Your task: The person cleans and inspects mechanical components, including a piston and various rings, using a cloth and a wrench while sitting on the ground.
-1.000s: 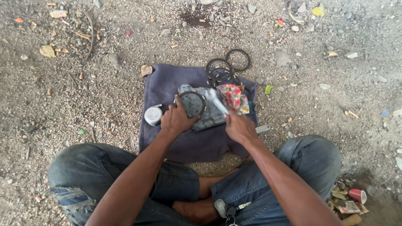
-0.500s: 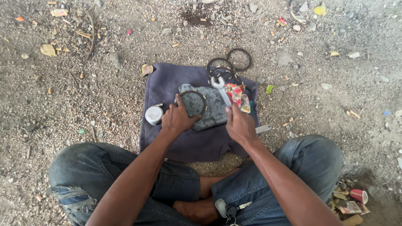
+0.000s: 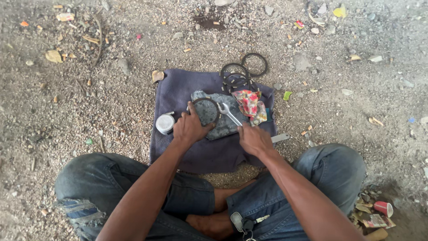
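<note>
Dark circular metal ring (image 3: 206, 111) is lying flat on the flat grey stone slab (image 3: 218, 116), toward the slab's left end. Left hand (image 3: 191, 128) is pressing down on the ring's near edge, fingers clamped over its rim; judging by the grip, it is pinning the ring so it cannot slide on the slab.

Right hand (image 3: 254, 139) is closed around the shaft of a silver open-ended metal spanner (image 3: 229, 114), at the slab's near right corner. The spanner is slanting up and left across the slab, its open head resting just beside the ring's right edge, possibly touching; contact is hard to confirm. The two hands are apart, one at each side of the slab.

The slab is sitting in the middle of a dark purple cloth (image 3: 178, 93) spread on the gravel ground (image 3: 89, 89), seemingly to keep small parts out of the dirt. A red-and-yellow patterned rag (image 3: 247, 105) is lying crumpled on the slab's right end. Several black rubber rings (image 3: 243, 71) are piled just beyond the slab's far edge. A small round silver tin (image 3: 164, 123) is standing left of the slab, near the left hand.
</note>
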